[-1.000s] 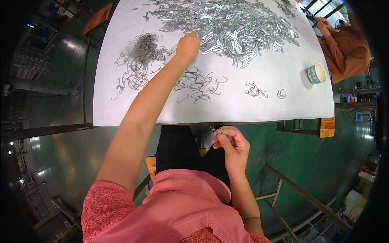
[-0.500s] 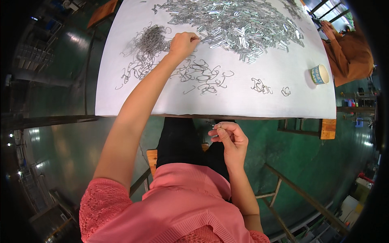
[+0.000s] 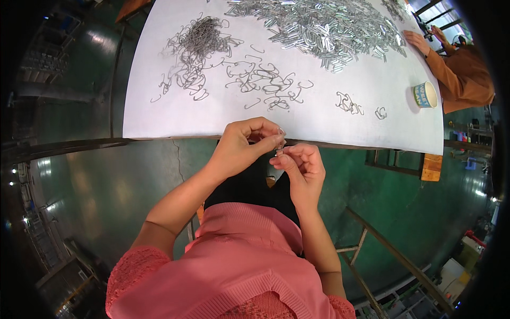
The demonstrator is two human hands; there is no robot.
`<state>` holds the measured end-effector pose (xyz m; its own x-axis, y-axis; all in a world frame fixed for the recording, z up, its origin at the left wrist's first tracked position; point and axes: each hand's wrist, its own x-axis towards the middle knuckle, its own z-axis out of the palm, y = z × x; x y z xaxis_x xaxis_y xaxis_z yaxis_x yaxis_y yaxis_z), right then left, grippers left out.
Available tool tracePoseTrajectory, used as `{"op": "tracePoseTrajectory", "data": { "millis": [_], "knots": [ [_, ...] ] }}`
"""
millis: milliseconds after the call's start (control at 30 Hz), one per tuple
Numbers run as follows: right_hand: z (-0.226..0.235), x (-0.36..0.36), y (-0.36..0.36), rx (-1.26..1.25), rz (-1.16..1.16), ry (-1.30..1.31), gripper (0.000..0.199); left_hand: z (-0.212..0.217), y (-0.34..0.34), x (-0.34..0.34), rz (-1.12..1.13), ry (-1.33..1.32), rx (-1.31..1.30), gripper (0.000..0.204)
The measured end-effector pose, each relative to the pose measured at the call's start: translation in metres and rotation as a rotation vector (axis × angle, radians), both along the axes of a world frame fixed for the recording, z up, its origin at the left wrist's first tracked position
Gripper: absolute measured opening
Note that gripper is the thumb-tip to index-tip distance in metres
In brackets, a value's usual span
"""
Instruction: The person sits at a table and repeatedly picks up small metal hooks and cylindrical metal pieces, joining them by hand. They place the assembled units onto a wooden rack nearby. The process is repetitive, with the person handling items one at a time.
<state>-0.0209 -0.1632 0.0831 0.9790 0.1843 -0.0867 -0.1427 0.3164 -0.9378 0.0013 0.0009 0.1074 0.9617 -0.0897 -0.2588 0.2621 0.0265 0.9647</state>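
Left hand: The left hand (image 3: 240, 149) is held just left of centre in the frame, before the near edge of the counter (image 3: 186, 118). Its thumb and forefinger are brought almost together at the tips, and a small shiny metal piece (image 3: 281, 131) is pinched there.
Right hand: The right hand (image 3: 307, 170) is held slightly right of centre and lower, just beside the left. Its thumb and forefinger are closed to a narrow pinch, with a thin metal piece (image 3: 279, 152) gripped at the tips; its exact shape is too small to tell.
Silvery clips: A broad, glinting heap of silvery clips (image 3: 324, 34) is spread across the upper middle of the frame.
Wire hooks: A dense tangle of wire hooks (image 3: 202, 36) is piled at upper left, with loose hooks (image 3: 271, 81) strewn above the hands and a small cluster (image 3: 349, 103) set to the right.
Paper cup: An upright paper cup (image 3: 425, 95) is placed near the counter's right edge.
Co-worker: A person in brown (image 3: 463, 77) is seen at upper right, one hand (image 3: 417, 41) rested at the counter's edge.
Clothing: A pink knitted top (image 3: 239, 250) and black trousers (image 3: 241, 187) are worn.
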Motion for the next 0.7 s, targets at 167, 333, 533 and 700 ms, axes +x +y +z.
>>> {"op": "tracePoseTrajectory", "data": {
  "millis": [167, 333, 533, 700],
  "knots": [
    [-0.005, -0.001, 0.003, -0.022, -0.021, 0.000, 0.015, 0.006, 0.003, -0.009, -0.025, -0.092, 0.152, 0.010],
    [-0.015, -0.002, 0.002, -0.069, -0.010, -0.023, 0.019, -0.003, -0.001, -0.016, 0.095, -0.393, 0.246, 0.011],
    [-0.008, 0.044, -0.005, -0.413, -0.010, -0.142, 0.017, -0.018, 0.008, -0.026, 0.067, -0.479, 0.229, 0.016],
    [-0.007, 0.127, 0.057, -0.802, 0.182, -0.498, 0.006, -0.029, 0.007, -0.031, 0.058, -0.514, 0.206, 0.016]
  ]
}}
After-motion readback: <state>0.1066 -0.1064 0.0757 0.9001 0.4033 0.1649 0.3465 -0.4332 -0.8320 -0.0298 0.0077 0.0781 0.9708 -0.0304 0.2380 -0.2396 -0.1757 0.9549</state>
